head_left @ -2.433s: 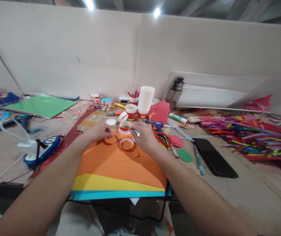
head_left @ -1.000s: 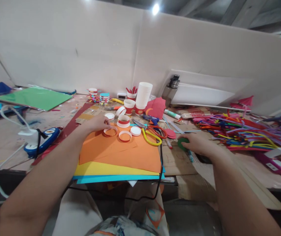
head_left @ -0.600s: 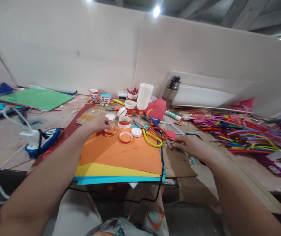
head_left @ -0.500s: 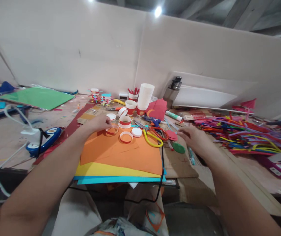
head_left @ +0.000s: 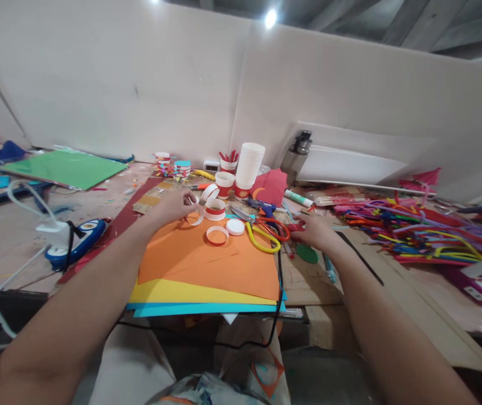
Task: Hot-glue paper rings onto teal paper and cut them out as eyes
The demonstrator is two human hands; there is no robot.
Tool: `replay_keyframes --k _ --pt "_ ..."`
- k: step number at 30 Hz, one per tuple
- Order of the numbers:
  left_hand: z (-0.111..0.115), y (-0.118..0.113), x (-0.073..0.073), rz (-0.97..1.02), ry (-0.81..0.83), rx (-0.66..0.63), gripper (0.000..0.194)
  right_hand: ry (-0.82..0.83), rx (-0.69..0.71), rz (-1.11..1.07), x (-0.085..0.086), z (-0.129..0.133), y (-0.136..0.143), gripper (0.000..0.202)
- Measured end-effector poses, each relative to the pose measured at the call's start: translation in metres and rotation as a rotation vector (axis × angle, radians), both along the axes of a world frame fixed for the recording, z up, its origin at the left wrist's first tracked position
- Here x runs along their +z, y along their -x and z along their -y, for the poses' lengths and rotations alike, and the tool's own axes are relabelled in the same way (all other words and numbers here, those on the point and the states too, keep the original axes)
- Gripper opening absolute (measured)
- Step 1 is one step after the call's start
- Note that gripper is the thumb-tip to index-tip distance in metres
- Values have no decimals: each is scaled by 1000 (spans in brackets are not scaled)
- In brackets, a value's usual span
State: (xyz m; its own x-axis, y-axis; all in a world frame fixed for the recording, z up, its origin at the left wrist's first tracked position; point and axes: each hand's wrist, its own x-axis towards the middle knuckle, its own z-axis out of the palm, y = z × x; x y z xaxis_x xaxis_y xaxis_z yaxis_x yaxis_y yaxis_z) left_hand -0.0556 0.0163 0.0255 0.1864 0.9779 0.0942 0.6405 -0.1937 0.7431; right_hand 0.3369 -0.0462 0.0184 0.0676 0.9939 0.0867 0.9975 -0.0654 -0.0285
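Observation:
My left hand [head_left: 179, 207] is closed at the top left of the orange sheet [head_left: 207, 259], its fingers pinching a cut paper-cup ring [head_left: 196, 218]. Another red and white ring [head_left: 217, 237] rests on the sheet, close to a white round piece [head_left: 235, 226]. A cut cup [head_left: 214, 208] stands behind them. At the right, my right hand [head_left: 308, 228] has its fingertips closed on the red paper circles [head_left: 294, 227], just above a green circle [head_left: 307, 253]. Scissors with red handles [head_left: 272, 228] and a yellow bent tube [head_left: 262, 242] lie between my hands.
A stack of white cups [head_left: 250, 163] stands at the back beside a blue glue gun [head_left: 266, 209]. Colourful pipe cleaners [head_left: 427, 230] cover the right side. A blue device [head_left: 76, 242] and green sheets [head_left: 66, 167] lie left. A black cable [head_left: 278, 304] hangs over the front edge.
My left hand has lifted and tilted the ring from the orange sheet. My right hand has moved left and down onto the red circles, uncovering a black strip on the cardboard.

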Motion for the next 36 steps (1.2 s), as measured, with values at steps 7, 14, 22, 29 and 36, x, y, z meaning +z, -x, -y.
replay_keyframes --k 7,14,22,29,36 --pt "1 -4 0 399 136 16 20 -164 -17 -141 4 -3 -9 50" --pt "0 -4 -4 472 256 5 18 -161 -54 -263 -6 -2 -14 30" --pt "-2 -3 -6 600 314 18 27 -251 -158 -661 3 3 -3 31" --pt "-1 -7 -11 683 245 -8 36 -229 -1 -1300 23 3 66 26" --pt "-1 -11 -13 762 299 -15 34 -169 309 -1501 24 -15 147 25"
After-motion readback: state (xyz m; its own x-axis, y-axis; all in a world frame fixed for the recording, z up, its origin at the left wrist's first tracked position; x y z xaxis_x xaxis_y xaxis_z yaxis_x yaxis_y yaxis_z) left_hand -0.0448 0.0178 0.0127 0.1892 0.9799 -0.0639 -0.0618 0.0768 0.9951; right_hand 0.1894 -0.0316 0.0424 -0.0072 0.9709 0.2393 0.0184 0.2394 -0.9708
